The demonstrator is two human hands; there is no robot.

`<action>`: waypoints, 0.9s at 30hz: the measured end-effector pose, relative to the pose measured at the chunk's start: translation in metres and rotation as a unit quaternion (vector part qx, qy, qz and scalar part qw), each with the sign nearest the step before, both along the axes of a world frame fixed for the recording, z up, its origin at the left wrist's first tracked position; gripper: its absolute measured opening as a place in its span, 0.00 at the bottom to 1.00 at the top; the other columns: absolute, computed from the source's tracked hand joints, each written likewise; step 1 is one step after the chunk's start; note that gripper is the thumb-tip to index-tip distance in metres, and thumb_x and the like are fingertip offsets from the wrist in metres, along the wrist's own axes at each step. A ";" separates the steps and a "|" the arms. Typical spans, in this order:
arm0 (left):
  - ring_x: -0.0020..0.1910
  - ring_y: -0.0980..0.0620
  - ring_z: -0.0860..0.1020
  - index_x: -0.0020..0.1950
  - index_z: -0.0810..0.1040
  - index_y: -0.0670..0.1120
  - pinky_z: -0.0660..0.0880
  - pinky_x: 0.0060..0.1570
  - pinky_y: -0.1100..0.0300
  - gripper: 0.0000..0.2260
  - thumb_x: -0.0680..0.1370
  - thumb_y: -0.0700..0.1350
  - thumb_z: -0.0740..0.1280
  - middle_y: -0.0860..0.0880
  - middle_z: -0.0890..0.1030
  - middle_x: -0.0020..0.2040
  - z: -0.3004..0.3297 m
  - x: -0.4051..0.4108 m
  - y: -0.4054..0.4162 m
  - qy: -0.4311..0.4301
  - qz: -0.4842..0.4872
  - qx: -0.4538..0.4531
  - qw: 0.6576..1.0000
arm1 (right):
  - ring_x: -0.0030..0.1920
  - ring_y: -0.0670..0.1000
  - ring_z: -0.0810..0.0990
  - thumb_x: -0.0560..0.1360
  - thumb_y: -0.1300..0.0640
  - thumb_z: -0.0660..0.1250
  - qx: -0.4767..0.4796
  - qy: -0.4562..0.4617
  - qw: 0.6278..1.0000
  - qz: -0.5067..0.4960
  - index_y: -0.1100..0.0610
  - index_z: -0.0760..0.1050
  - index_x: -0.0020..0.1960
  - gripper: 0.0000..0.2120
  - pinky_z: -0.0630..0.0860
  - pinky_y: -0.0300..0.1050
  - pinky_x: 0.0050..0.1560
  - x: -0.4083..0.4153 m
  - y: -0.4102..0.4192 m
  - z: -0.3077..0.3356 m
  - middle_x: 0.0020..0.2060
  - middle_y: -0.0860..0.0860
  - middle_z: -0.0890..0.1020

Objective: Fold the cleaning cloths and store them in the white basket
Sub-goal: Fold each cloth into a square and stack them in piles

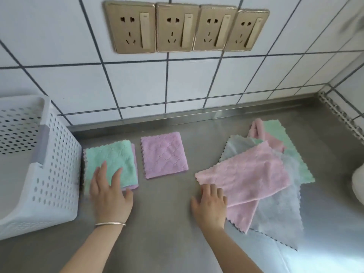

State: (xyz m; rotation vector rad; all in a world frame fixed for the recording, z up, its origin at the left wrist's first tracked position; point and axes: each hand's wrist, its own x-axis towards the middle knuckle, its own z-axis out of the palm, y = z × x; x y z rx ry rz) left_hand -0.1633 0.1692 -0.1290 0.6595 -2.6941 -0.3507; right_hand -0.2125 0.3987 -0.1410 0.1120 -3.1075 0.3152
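Head view of a steel tabletop (pixel 169 209) against a tiled wall, with the white basket (pixel 49 174) taken as landmark. The basket, perforated and with nothing visible in it, stands at the far left. Touching or just beside its right wall lies a folded green cloth (pixel 116 160) stacked on a folded purple one whose edge shows beneath. The left hand (pixel 110 192), a bangle at the wrist, rests flat on this stack, fingers spread and unclenched, gripping nothing. A second folded purple cloth (pixel 164 154) lies further right of the basket, apart from the stack. Well to the right of the basket is a loose heap of unfolded cloths: a pink cloth (pixel 248 176) on top, a grey cloth (pixel 275 211) beneath, a green cloth (pixel 291 154) at the back. The right hand (pixel 211 203) lies open on the near left corner of the pink cloth, fingers on its scalloped edge; whether it pinches the fabric cannot be told.

Handling, as judged: the cloths appear to be light, limp, plush microfibre. They should drape and crease readily, hold no shape when lifted, and drag on one another. An unfolded cloth is best taken at two adjacent corners along the scalloped edge. A folded stack is best lifted with fingers slid beneath and the thumb pressed on top, so that the layers do not spring open on the way into the basket.
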 end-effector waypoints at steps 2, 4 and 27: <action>0.65 0.35 0.65 0.55 0.76 0.41 0.61 0.66 0.46 0.18 0.66 0.43 0.63 0.36 0.68 0.66 -0.003 -0.003 0.029 0.013 -0.063 -0.003 0.998 | 0.34 0.57 0.76 0.53 0.53 0.78 0.018 -0.016 0.999 -0.044 0.57 0.74 0.37 0.18 0.72 0.47 0.31 0.003 0.027 -0.003 0.34 0.53 0.76; 0.62 0.38 0.68 0.54 0.78 0.43 0.63 0.64 0.48 0.19 0.63 0.40 0.71 0.38 0.71 0.64 -0.006 -0.009 0.062 -0.012 -0.137 0.004 0.990 | 0.33 0.58 0.76 0.54 0.52 0.78 0.022 -0.018 0.998 -0.050 0.58 0.75 0.36 0.17 0.72 0.47 0.30 0.001 0.042 -0.004 0.33 0.53 0.77; 0.27 0.50 0.79 0.40 0.79 0.52 0.80 0.40 0.54 0.11 0.68 0.43 0.57 0.54 0.81 0.30 0.103 -0.098 0.185 0.111 -0.454 -0.031 0.883 | 0.25 0.53 0.70 0.57 0.70 0.68 -0.196 0.216 0.951 -0.099 0.58 0.72 0.35 0.12 0.65 0.41 0.26 -0.023 0.097 0.091 0.27 0.49 0.76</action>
